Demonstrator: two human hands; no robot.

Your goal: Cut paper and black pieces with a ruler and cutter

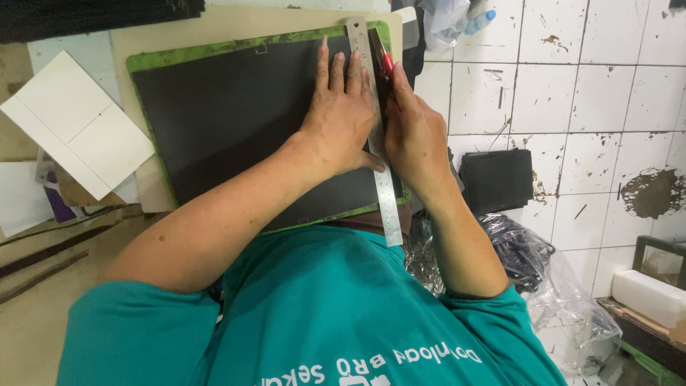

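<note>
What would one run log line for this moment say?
left hand: flat on steel ruler | right hand: holds red-handled cutter at ruler edge | dark sheet on green cutting mat

red cutter (pixel 386 63) mostly hidden by right hand (pixel 414 136), blade unseen

Dark grey sheet (pixel 236 114) lay flat on green cutting mat (pixel 164 57); steel ruler (pixel 384 193) along its right edge; red-handled knife (pixel 386 63) against ruler.
</note>
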